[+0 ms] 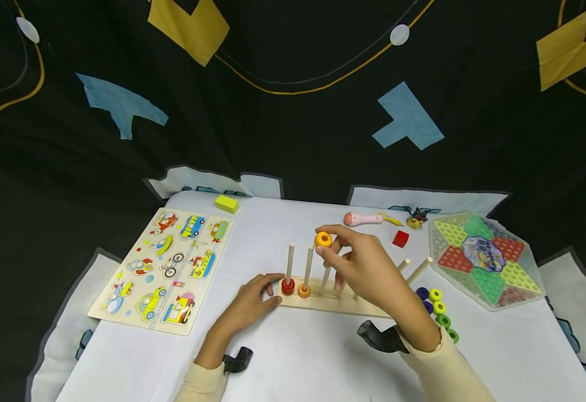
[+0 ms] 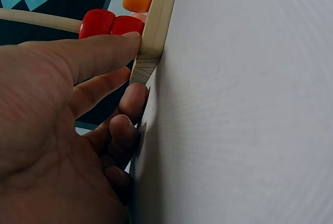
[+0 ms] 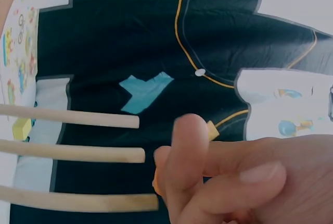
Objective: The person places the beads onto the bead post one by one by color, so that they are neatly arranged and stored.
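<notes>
Nearest the head camera, two cream sleeves reach onto the white surface. The left hand rests at the 9 o'clock end of the wooden peg base, its fingers straight and together, pressed against the base's end beside the red rings. The right hand hovers above the pegs, its fingers pinching a yellow-orange ring just over the tip of the third peg. An orange ring sits at the foot of the second peg. At 9 o'clock of the base lies a vehicle puzzle board; at 3 o'clock, loose green and purple rings and a Chinese checkers board.
</notes>
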Action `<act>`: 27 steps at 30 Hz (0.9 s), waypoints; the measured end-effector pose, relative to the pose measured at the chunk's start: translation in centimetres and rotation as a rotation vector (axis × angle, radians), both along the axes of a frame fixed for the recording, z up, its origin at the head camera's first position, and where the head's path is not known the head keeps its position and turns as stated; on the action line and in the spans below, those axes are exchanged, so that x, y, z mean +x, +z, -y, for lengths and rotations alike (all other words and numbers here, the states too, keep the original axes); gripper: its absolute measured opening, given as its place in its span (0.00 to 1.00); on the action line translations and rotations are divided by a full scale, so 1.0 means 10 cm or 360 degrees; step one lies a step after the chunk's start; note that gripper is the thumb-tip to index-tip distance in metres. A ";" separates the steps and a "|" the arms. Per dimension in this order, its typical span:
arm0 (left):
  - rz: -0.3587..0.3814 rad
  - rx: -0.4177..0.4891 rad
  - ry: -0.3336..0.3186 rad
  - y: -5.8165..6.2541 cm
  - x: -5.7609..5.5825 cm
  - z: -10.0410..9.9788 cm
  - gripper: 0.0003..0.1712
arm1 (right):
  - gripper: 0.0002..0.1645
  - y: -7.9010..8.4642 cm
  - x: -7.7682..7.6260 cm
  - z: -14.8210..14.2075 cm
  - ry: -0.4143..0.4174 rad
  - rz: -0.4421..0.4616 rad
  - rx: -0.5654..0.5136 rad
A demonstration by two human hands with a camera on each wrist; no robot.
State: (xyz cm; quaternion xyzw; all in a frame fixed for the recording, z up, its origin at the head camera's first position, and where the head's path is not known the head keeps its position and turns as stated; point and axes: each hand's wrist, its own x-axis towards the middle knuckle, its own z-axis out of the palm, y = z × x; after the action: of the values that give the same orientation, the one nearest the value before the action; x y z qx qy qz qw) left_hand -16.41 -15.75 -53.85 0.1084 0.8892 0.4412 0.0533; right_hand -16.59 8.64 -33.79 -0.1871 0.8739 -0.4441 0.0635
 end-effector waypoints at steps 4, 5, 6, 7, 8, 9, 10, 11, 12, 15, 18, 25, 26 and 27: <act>-0.0010 -0.0016 0.0000 0.01 0.00 -0.01 0.28 | 0.22 0.00 -0.02 0.06 0.0063 0.0033 0.0039; -0.0011 -0.0022 0.0001 0.00 0.00 0.00 0.28 | 0.22 0.00 -0.02 0.07 0.0072 0.0029 0.0050; -0.0016 -0.0027 -0.0001 0.00 -0.01 0.00 0.28 | 0.23 0.00 -0.02 0.07 0.0079 0.0023 0.0059; -0.0019 -0.0032 -0.0002 0.00 -0.01 0.00 0.28 | 0.23 0.01 -0.03 0.08 0.0088 0.0015 0.0065; -0.0022 -0.0037 -0.0003 0.00 -0.01 0.00 0.28 | 0.23 0.01 -0.03 0.08 0.0096 0.0007 0.0066; -0.0023 -0.0041 -0.0003 0.00 -0.01 0.00 0.28 | 0.23 0.02 -0.03 0.09 0.0105 0.0000 0.0070; -0.0026 -0.0042 -0.0001 0.00 -0.01 0.00 0.28 | 0.23 0.02 -0.03 0.10 0.0114 -0.0007 0.0074; -0.0028 -0.0039 -0.0002 0.01 -0.01 0.00 0.28 | 0.23 0.02 -0.04 0.10 0.0120 -0.0011 0.0078; -0.0027 -0.0036 -0.0003 0.02 -0.01 0.00 0.28 | 0.23 0.03 -0.04 0.11 0.0124 -0.0009 0.0084; -0.0029 -0.0039 -0.0003 0.03 -0.01 0.00 0.28 | 0.23 0.04 -0.03 0.13 0.0125 0.0001 0.0122; -0.0022 -0.0040 -0.0003 0.03 -0.02 -0.01 0.28 | 0.23 0.04 -0.03 0.14 0.0122 -0.0011 0.0173; -0.0002 -0.0041 0.0002 0.02 -0.02 -0.01 0.27 | 0.27 0.02 -0.03 0.13 0.0109 -0.0028 0.0200; -0.0001 -0.0041 0.0002 0.02 -0.02 -0.01 0.28 | 0.29 0.01 -0.03 0.13 0.0108 -0.0030 0.0196; 0.0001 -0.0042 0.0002 0.01 -0.02 -0.01 0.28 | 0.31 0.01 -0.03 0.13 0.0106 -0.0038 0.0197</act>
State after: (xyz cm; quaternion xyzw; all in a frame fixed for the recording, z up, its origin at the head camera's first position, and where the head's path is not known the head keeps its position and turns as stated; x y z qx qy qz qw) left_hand -16.58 -15.66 -53.72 0.1070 0.8950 0.4296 0.0548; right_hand -16.87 7.38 -33.67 -0.2171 0.8937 -0.3847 0.0792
